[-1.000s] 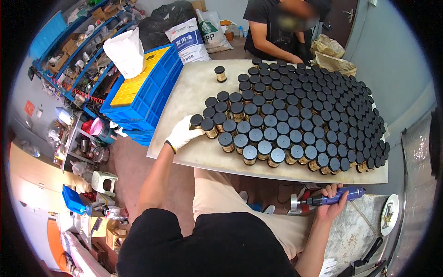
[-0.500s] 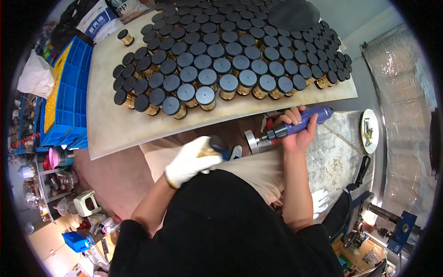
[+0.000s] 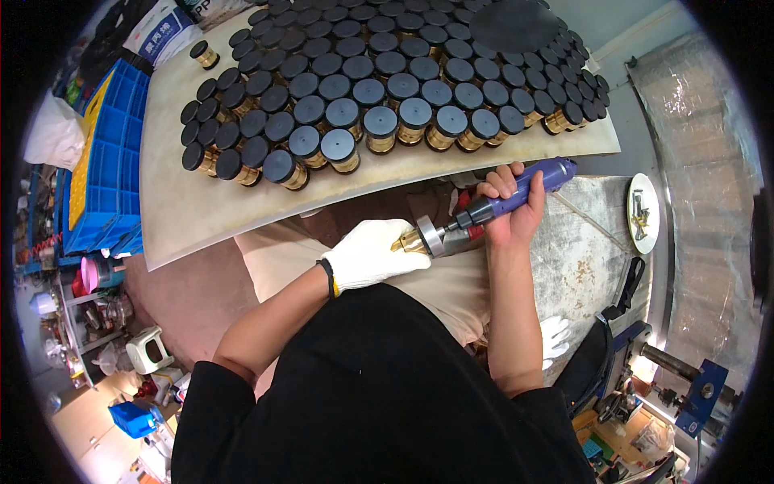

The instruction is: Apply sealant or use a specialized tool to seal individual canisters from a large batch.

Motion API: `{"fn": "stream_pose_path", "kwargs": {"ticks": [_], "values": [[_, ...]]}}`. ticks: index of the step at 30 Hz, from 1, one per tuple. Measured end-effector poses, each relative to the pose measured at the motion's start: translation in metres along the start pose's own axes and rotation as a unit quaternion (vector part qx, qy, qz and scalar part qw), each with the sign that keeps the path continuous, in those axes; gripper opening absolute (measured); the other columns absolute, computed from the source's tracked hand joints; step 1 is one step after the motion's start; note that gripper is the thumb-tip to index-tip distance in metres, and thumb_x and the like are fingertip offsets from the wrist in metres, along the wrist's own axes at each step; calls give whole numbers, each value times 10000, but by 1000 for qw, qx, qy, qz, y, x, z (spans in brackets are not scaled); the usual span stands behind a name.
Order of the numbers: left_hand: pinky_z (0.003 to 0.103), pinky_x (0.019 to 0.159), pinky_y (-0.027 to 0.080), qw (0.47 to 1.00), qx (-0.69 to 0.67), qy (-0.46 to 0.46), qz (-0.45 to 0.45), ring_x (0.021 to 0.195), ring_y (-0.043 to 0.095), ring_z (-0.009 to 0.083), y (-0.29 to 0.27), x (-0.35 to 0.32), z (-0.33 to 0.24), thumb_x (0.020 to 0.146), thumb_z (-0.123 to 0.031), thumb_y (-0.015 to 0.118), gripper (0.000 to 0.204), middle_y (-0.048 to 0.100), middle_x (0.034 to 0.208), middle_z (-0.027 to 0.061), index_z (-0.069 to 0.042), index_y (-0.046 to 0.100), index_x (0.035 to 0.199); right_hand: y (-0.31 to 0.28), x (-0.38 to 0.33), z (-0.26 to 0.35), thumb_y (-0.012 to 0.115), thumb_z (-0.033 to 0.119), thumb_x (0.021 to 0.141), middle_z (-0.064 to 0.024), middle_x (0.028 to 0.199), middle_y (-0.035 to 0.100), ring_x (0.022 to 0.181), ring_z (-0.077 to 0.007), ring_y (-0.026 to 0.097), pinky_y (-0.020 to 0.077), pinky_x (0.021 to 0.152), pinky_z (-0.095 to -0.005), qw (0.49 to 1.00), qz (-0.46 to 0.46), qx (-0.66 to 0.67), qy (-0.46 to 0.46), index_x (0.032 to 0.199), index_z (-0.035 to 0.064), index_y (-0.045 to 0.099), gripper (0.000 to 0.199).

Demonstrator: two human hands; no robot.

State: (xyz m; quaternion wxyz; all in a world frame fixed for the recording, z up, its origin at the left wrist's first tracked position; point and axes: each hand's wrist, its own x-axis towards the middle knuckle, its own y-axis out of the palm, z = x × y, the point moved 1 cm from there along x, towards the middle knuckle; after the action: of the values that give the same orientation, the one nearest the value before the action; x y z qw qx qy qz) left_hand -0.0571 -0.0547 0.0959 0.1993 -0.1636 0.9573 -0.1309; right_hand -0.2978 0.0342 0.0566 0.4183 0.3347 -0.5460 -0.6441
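My left hand [image 3: 367, 254], in a white knit glove, is closed round a small gold-coloured jar [image 3: 412, 241] held over my lap. The jar's end meets the round metal cup [image 3: 430, 236] on the tip of a purple electric screwdriver [image 3: 528, 187]; whatever cap sits on that end is mostly hidden by the cup. My bare right hand [image 3: 516, 208] wraps round the screwdriver's body, its tip pointing left toward the jar. Ahead of both hands, many gold jars with black lids [image 3: 380, 127] stand in tight rows on a pale tabletop [image 3: 218, 226].
One lidded jar [image 3: 204, 55] stands apart at the far left. Blue crates [image 3: 109, 177] are stacked beside the table. To the right, a worn side table [image 3: 584, 274] bears a white plate [image 3: 633, 235] of small metal pieces and a white glove [image 3: 555, 339]. A white stool [image 3: 149, 349] stands lower left.
My left hand has turned the jar and brought it right, against the metal cup. The screwdriver has shifted slightly up and left. The view has tilted a little, so the table sits higher.
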Motion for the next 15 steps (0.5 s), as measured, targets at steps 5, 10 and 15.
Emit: {"fn": "stream_pose_path", "kwargs": {"ticks": [5, 10, 15], "values": [[363, 719, 507, 1000, 4, -11, 3, 746, 620, 244, -2, 1, -4, 849, -447, 761, 454, 664, 836, 126, -23, 672, 986, -2, 1, -1, 556, 373, 1032, -13, 776, 416, 720, -147, 420, 416, 730, -333, 1000, -1, -20, -4, 1061, 82, 536, 293], [311, 631, 473, 1000, -14, -16, 11, 688, 550, 123, 4, 1, 8, 864, -396, 790, 399, 587, 721, 33, -29, 644, 925, -2, 1, -3, 555, 371, 1032, -16, 777, 414, 724, -150, 419, 416, 733, -334, 1000, 3, -19, 3, 1095, 74, 544, 303], [318, 734, 496, 999, -52, -4, -12, 801, 604, 176, 7, -2, 15, 829, -336, 817, 378, 617, 856, 74, -21, 660, 966, -1, 0, -5, 577, 389, 1017, -15, 785, 410, 733, -151, 423, 414, 750, -336, 1000, 8, 5, -7, 1112, 61, 548, 343]]}}
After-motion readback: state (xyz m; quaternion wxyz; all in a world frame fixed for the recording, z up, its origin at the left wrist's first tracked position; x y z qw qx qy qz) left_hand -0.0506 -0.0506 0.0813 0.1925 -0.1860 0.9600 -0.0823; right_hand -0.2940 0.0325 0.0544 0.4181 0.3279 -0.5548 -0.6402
